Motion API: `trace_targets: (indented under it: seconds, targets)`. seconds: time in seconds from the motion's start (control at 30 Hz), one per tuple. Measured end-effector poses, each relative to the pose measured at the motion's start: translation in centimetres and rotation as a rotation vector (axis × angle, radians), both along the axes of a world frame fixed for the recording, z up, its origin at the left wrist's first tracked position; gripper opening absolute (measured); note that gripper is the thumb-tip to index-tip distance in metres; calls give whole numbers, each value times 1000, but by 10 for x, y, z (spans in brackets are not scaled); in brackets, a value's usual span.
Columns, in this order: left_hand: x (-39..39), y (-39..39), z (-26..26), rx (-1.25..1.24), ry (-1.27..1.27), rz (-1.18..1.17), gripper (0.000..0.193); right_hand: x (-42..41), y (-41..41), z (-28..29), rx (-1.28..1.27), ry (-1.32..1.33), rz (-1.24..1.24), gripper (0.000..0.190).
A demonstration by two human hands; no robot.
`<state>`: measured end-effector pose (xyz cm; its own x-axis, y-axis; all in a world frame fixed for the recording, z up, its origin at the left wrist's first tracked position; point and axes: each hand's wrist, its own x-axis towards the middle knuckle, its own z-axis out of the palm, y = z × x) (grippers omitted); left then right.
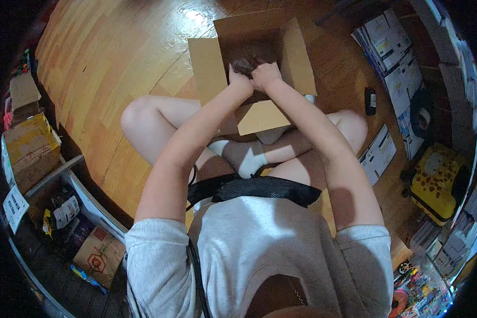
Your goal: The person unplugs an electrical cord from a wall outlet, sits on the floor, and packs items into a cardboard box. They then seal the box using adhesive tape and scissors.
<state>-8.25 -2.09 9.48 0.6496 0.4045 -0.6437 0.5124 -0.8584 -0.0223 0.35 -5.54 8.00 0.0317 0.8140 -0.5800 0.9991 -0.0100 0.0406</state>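
Observation:
An open cardboard box (298, 59) stands on the floor just past my crossed legs, its flaps spread outward. Both hands reach down into its mouth. My left hand (240, 82) is at a dark, crumpled-looking item (242, 66), with one finger or thumb up along its left side. Close against it on the right, my right hand (266, 74) is curled at the same item's edge. Most fingertips are hidden, and shadow keeps the item's exact kind from showing. The near flap (263, 118) leans toward me, below my wrists.
Stacked printed sheets (393, 43) and a small black object (370, 101) lie on the wooden floor at right, near a yellow suitcase (437, 183). At left are a taped carton (31, 147) and an open drawer (97, 198) holding packets.

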Motion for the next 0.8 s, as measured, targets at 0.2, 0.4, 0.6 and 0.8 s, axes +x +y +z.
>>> trace_targets:
  seconds: [0.2,0.4,0.6,0.8]
  targets:
    - [-9,-11,61,33,-81,-90,37,8,7,-22,-11,-50,20,33]
    - [-98,-34,111,492,-1168,440,50,-3,12,-5,-57,38,-19,37]
    - [-88,-47,56,-303,-1221,288,51,39,1,-51,108,381,-182,42]
    - [-98,-52,36,-147,-1083,296,48,20,-38,47,354,610,-227,28]
